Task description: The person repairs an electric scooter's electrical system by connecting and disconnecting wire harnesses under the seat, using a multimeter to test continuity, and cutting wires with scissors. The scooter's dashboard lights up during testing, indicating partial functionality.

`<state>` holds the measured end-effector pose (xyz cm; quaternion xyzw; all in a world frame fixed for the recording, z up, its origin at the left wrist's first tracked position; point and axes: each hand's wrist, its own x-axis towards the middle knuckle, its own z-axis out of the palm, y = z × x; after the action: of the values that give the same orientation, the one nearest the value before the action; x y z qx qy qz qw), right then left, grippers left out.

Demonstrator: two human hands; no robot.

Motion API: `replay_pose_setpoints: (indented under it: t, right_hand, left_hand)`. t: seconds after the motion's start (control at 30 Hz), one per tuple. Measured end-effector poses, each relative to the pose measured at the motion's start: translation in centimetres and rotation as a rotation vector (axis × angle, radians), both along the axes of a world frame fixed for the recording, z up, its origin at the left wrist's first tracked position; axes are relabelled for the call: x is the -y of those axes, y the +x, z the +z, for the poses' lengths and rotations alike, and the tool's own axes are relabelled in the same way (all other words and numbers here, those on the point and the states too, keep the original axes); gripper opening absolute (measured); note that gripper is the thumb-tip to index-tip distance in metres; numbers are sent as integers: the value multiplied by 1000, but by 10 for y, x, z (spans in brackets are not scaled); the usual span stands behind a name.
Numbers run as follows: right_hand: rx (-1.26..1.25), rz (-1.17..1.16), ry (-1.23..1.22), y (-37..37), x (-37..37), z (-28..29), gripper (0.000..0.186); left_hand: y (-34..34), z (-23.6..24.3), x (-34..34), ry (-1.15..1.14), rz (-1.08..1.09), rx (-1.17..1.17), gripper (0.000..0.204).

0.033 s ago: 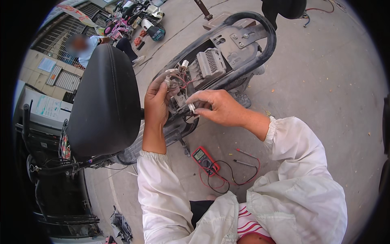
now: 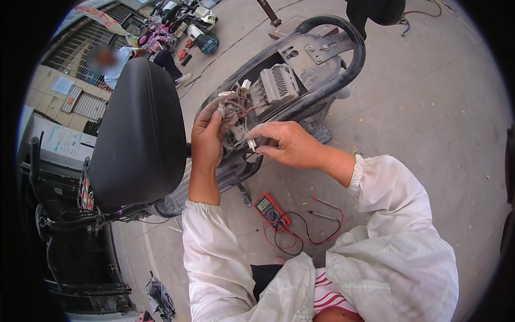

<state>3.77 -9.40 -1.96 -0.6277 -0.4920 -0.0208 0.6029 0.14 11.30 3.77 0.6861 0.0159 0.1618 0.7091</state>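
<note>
Above the uncovered rear of a scooter point(image 2: 308, 101), the right hand point(image 2: 292, 144) pinches a small white connector point(image 2: 251, 144) between thumb and forefinger. That connector sits at the left end of the right hand, in the gap between the two hands and nearer the right; its long axis runs roughly up and down the view, slightly tilted. Up and to the left of it, the left hand point(image 2: 207, 131) has its fingers curled about a pale plug point(image 2: 221, 109), the thumb against it; how firmly it grips, I cannot tell. Red and dark wires point(image 2: 250, 110) bunch just right of the left fingers, partly crowding the space between the hands. Just beyond stands a dusty finned box point(image 2: 280, 84), with a curved grab rail point(image 2: 361, 53) farther off. A black padded seat point(image 2: 140, 134) rises close beside the left forearm, blocking that side. On the ground, nearer the body, lie a red multimeter point(image 2: 271, 212) and its looped test leads point(image 2: 309, 241), well apart from both hands.
</note>
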Motion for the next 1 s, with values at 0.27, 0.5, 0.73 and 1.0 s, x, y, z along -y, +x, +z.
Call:
replay_pose_setpoints:
  t: [0.27, 0.5, 0.73, 1.0]
  right_hand:
    - [128, 19, -42, -6, -9, -8, 36]
    - [90, 54, -55, -3, -7, -12, 29]
    - [-71, 122, -66, -4, -8, -10, 25]
    - [-197, 151, -7, -9, -8, -14, 36]
  left_hand:
    - [-43, -32, -6, 60, -54, 4, 24]
    - [-58, -32, 12, 324, -101, 50, 22]
    - [-65, -42, 12, 252, -109, 81, 31]
    - [-62, -42, 22, 267, -19, 52, 31]
